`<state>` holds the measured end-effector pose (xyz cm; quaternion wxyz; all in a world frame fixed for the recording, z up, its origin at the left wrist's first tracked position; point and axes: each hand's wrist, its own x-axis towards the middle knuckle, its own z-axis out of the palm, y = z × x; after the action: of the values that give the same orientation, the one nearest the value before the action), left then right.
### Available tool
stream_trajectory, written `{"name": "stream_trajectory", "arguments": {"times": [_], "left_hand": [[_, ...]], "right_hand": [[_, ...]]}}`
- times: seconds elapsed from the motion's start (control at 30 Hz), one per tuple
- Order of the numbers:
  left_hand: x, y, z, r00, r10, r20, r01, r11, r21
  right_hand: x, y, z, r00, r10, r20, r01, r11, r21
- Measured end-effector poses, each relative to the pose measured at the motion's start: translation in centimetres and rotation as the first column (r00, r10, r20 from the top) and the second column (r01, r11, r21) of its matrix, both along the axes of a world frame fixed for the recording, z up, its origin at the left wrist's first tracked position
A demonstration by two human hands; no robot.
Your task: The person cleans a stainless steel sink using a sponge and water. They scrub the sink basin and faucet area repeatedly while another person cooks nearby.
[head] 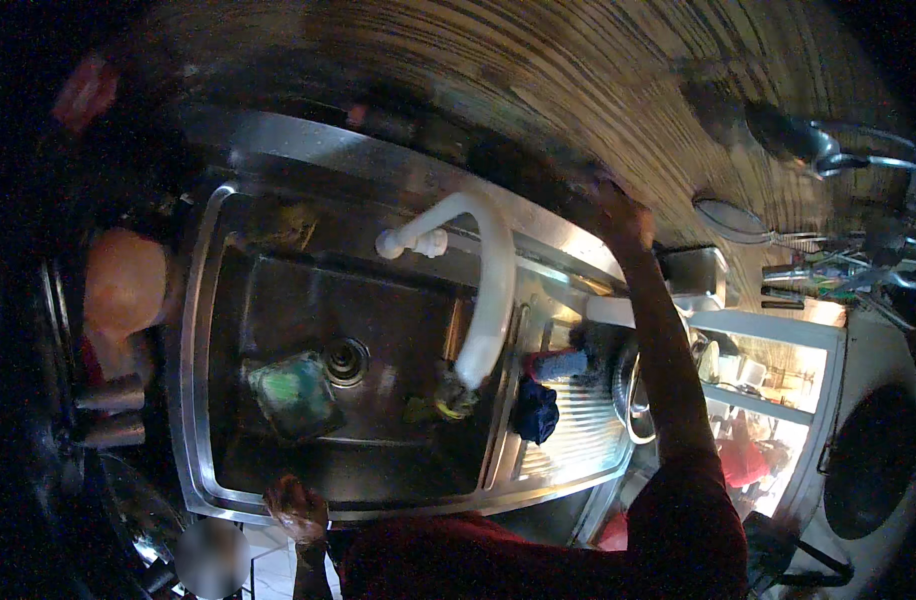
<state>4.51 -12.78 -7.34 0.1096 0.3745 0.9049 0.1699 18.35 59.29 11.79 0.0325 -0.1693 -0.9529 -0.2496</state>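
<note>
My left hand point(297, 510) is at the front rim of a stainless steel sink point(195, 390), with its fingers bent over the edge; whether it grips the rim is not clear. My right arm reaches across the drainboard point(578, 442). At the back ledge, my right hand point(624, 217) is dim and blurred, so anything in it is hidden. Inside the basin, a square greenish plastic container point(296, 394) lies beside the drain point(345, 361). A white curved faucet point(495, 285) hangs over the basin, its dark nozzle near a small yellow-green item point(420, 409).
Dark blue point(538, 411) and lighter blue point(559, 365) cloths lie on the drainboard. A metal container point(694, 277), a wire strainer point(732, 221) and several utensils are at the right. An orange rounded object point(126, 283) stands left of the sink.
</note>
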Motion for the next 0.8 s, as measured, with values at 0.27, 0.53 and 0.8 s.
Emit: {"name": "stream_trajectory", "arguments": {"times": [0.27,0.53,0.8], "left_hand": [[-1.0,0.3,-0.2,0.994,-0.078,-0.076,0.078,0.997,0.000],[-0.4,0.5,0.2,0.998,-0.041,-0.038,0.043,0.996,0.072],[-0.1,0.6,0.1,0.995,-0.031,-0.098,0.035,0.999,0.035]], "right_hand": [[-11.5,-2.1,-3.3,0.844,-0.493,-0.211,0.074,0.496,-0.865],[1.8,-1.3,0.0,0.984,-0.154,-0.090,0.159,0.986,0.050],[-8.9,-3.3,-0.2,0.980,-0.199,0.032,0.200,0.943,-0.267]]}}
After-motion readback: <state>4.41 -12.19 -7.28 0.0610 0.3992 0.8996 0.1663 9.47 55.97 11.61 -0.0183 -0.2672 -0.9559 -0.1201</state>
